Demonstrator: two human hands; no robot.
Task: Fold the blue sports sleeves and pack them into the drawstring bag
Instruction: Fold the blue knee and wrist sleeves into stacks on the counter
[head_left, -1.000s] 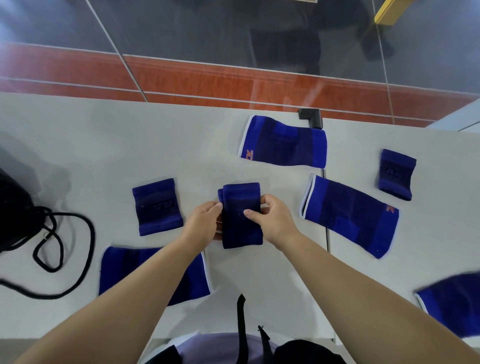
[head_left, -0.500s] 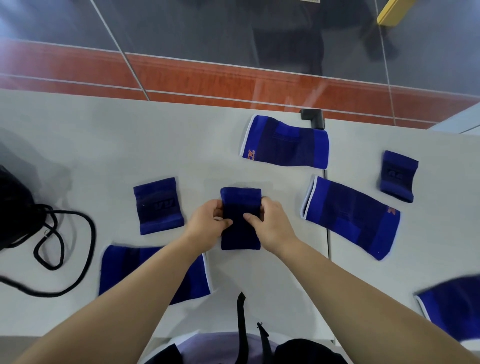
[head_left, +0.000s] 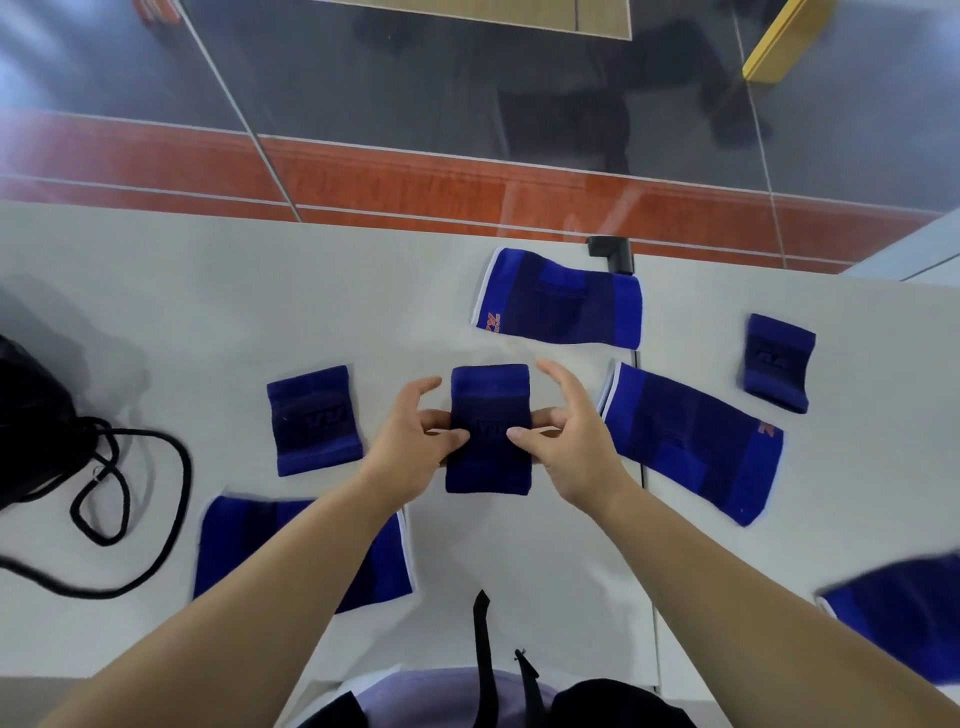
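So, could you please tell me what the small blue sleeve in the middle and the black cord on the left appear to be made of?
The small blue sleeve looks like soft, matte stretch-knit fabric, judging by its banded, fuzzy surface. The black cord looks like flexible braided textile rope, lying in loose loops, though the weave is too fine to confirm.

Folded sleeve (head_left: 489, 428) centre of table (head_left: 260, 291), between hands; drawstring bag (head_left: 26, 421) far left; long sleeve (head_left: 688, 441) right.
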